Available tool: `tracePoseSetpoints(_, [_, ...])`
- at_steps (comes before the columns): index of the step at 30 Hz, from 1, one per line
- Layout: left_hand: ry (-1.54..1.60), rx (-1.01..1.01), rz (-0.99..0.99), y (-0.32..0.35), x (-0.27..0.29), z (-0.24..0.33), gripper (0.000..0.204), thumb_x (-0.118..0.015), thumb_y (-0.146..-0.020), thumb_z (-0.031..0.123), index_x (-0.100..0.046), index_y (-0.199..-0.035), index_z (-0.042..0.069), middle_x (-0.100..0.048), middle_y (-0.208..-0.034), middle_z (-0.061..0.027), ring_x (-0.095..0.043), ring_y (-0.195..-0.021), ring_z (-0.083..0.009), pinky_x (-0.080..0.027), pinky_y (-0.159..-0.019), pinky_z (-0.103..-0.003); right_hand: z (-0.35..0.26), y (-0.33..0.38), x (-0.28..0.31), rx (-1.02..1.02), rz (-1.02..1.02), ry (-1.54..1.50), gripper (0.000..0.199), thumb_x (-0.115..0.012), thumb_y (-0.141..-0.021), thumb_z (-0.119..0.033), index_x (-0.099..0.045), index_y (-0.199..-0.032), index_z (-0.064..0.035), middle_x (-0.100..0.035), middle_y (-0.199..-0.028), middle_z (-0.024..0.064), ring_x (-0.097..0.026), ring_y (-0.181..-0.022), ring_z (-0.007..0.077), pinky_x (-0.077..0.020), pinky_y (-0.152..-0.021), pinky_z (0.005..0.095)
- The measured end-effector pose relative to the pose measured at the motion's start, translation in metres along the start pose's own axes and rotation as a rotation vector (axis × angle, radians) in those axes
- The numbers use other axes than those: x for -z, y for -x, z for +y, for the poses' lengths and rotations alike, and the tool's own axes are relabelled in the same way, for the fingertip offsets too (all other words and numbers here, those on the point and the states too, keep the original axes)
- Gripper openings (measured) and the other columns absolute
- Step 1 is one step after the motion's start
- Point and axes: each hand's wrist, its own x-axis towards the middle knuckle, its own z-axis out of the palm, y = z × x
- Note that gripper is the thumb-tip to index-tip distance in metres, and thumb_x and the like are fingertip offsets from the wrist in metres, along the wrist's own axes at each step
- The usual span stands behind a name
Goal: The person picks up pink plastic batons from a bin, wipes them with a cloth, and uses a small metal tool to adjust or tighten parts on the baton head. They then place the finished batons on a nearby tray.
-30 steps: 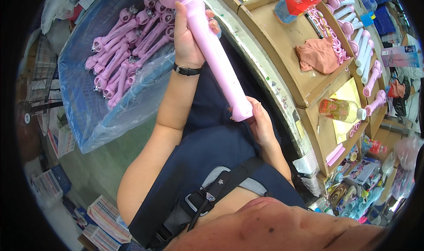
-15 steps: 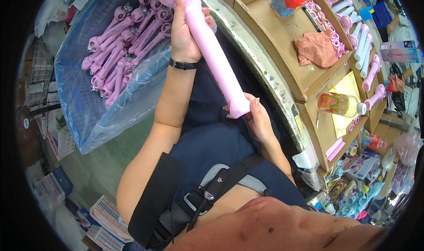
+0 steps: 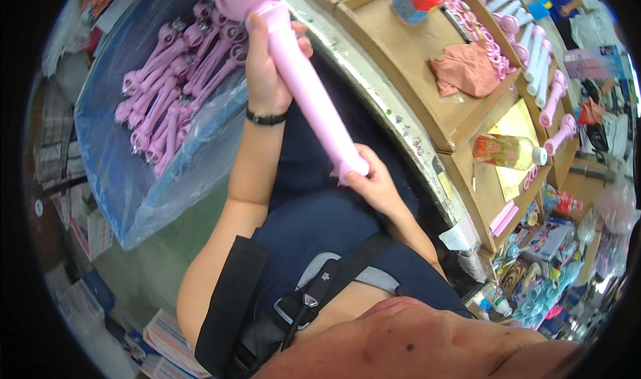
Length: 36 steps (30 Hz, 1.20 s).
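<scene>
A long pink plastic wand (image 3: 307,89) with a bulky round head lies slantwise across my front, its head at the upper edge of the picture. My left hand (image 3: 268,79), a black-strapped watch on its wrist, is wrapped round the shaft just below the head. The flared lower end is pinched by my right hand (image 3: 375,184), thumb on the near side and fingers partly hidden behind. To the left, many similar pink wands (image 3: 160,112) lie piled in a blue crate lined with clear plastic (image 3: 143,202).
On the right, a workbench edge (image 3: 400,122) runs beside cardboard trays (image 3: 380,42). They hold an orange cloth (image 3: 464,69), a drink bottle (image 3: 507,152), a red-and-blue bag (image 3: 420,2) and pink rings (image 3: 497,59). Beyond lie more pink wands (image 3: 554,99) and pale tubes (image 3: 535,62).
The wand and both hands sit slightly further left in the picture, as does the whole scene. My right hand has turned a little at the wand's lower end. Both hands keep hold.
</scene>
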Motion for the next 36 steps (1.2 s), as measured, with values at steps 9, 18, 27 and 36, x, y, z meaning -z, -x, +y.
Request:
tracePoseSetpoints(9, [-0.597, 0.179, -0.544, 0.091, -0.025, -0.061, 0.063, -0.063, -0.083, 0.008, -0.025, -0.133, -0.002, -0.057, -0.099, -0.0127, -0.061, -0.092, -0.02, -0.049, -0.084, -0.034, 0.027, 0.003, 0.007, 0.333, 0.219, 0.366, 0.058, -0.062, -0.087, -0.035, -0.037, -0.126, -0.0022, -0.057, -0.101, 0.0114, -0.058, -0.087, 0.0201, -0.0461, -0.077, 0.0308])
tracePoseSetpoints(18, [-0.345, 0.716, -0.562, 0.098, -0.028, -0.078, 0.06, -0.062, -0.082, 0.003, -0.029, -0.132, 0.003, -0.055, -0.091, -0.0114, -0.062, -0.075, -0.0185, -0.053, -0.072, -0.033, -0.005, 0.064, 0.06, 0.316, 0.711, 0.893, 0.01, -0.059, -0.086, -0.009, -0.065, -0.088, -0.0019, -0.063, -0.081, 0.0124, -0.061, -0.072, 0.0262, -0.0488, -0.067, 0.0342])
tracePoseSetpoints(27, [-0.033, 1.018, -0.417, 0.092, -0.039, -0.097, 0.035, -0.053, -0.094, 0.027, -0.038, -0.116, 0.004, -0.056, -0.085, -0.0092, -0.059, -0.061, -0.0157, -0.051, -0.052, -0.028, 0.026, 0.122, 0.093, 0.281, 0.977, 1.797, 0.032, -0.077, -0.069, -0.025, -0.068, -0.099, -0.0166, -0.06, -0.1, 0.0019, -0.053, -0.099, 0.0226, -0.0338, -0.092, 0.0408])
tracePoseSetpoints(36, [-0.071, 0.983, -0.375, 0.085, -0.071, -0.088, 0.033, -0.044, -0.098, 0.027, -0.04, -0.119, 0.002, -0.062, -0.101, -0.0123, -0.062, -0.065, -0.0163, -0.052, -0.052, -0.026, -0.05, 0.108, 0.042, 0.73, 0.751, 1.126, 0.024, -0.073, -0.068, -0.001, -0.063, -0.09, -0.005, -0.062, -0.078, 0.0068, -0.061, -0.069, 0.0221, -0.0484, -0.058, 0.0286])
